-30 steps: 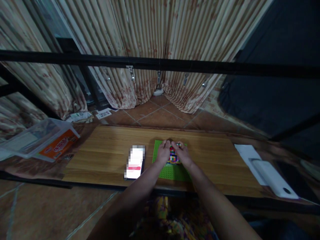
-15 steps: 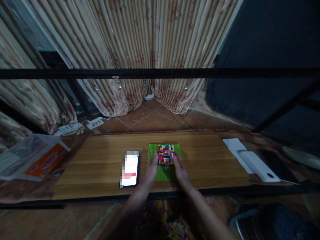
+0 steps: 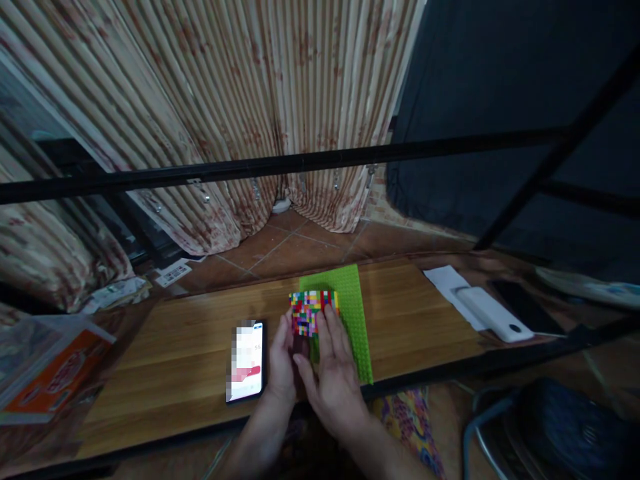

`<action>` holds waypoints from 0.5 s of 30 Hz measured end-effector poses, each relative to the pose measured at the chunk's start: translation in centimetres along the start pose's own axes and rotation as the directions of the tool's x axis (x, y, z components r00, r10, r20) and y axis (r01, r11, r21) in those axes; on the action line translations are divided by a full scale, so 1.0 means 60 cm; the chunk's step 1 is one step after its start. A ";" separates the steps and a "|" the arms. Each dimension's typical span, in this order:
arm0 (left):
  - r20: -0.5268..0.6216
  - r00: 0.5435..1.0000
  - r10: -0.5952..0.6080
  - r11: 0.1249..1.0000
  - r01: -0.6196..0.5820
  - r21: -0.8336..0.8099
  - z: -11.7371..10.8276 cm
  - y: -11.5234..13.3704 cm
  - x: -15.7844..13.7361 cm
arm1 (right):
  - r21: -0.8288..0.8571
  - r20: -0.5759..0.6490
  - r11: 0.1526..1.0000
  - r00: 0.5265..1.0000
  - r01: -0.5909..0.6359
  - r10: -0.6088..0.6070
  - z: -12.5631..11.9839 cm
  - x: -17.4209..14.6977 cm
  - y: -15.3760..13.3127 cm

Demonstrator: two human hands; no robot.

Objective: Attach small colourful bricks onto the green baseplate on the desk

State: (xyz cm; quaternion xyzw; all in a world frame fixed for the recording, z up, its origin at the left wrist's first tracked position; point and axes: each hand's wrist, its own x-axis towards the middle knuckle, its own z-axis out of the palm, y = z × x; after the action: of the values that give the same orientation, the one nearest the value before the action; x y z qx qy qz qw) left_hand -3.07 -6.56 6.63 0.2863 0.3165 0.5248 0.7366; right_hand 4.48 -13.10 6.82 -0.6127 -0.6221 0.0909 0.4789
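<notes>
A block of small multicoloured toy bricks (image 3: 304, 319) sits over a green studded baseplate (image 3: 356, 313), which lies at a slant on the wooden table. My left hand (image 3: 281, 363) is curled against the block's left side, its fingers partly hidden behind the block. Across the right part of the block lie the fingers of my right hand (image 3: 334, 370), close together, with the thumb apart and pointing left. Between them, the two hands hold the block. My hands cover the near left part of the baseplate. Whether the block is joined to the plate, I cannot tell.
Left of my hands, a lit phone (image 3: 247, 363) lies on the table (image 3: 165, 353). A white device (image 3: 493, 313) rests on paper at the right end. At the far left stands a clear plastic box (image 3: 55, 373) with an orange label. A black bar (image 3: 300, 163) crosses beyond the table.
The view has tilted and shifted. The block and baseplate have turned at an angle. My right hand has moved from the block's right side onto its face; the left stays at its left side.
</notes>
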 end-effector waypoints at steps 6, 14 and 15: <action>-0.081 0.997 -0.007 1.000 0.007 0.007 0.003 0.008 -0.010 | -0.026 0.009 0.991 0.991 0.133 -0.133 0.002 -0.022 -0.031; -0.142 0.989 0.034 0.986 -0.056 -0.157 0.028 0.065 -0.025 | -0.197 -0.069 0.903 0.913 0.382 -0.402 -0.008 -0.069 -0.020; -0.128 0.989 0.068 0.984 -0.088 -0.156 0.030 0.071 -0.028 | -0.226 -0.089 0.886 0.897 0.405 -0.433 -0.009 -0.074 -0.019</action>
State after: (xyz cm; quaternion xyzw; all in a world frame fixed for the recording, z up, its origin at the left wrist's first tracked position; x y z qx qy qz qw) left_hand -4.59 -7.10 11.25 0.2052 0.3058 0.5938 0.7154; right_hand 3.18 -17.41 5.73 -0.5135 -0.7115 -0.1205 0.4643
